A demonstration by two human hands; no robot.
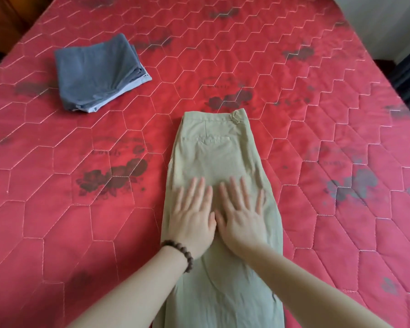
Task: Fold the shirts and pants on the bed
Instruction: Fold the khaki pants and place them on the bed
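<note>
We see the left hand [191, 218] and right hand [243, 217] lying side by side, each grip spread flat, fingers straight, pressing on the khaki pants [217, 157]. The pants lie lengthwise on the red bed [317, 143], folded leg over leg, waistband at the far end (back pocket facing up). A folded grey garment [97, 74] sits well apart, far left.
</note>
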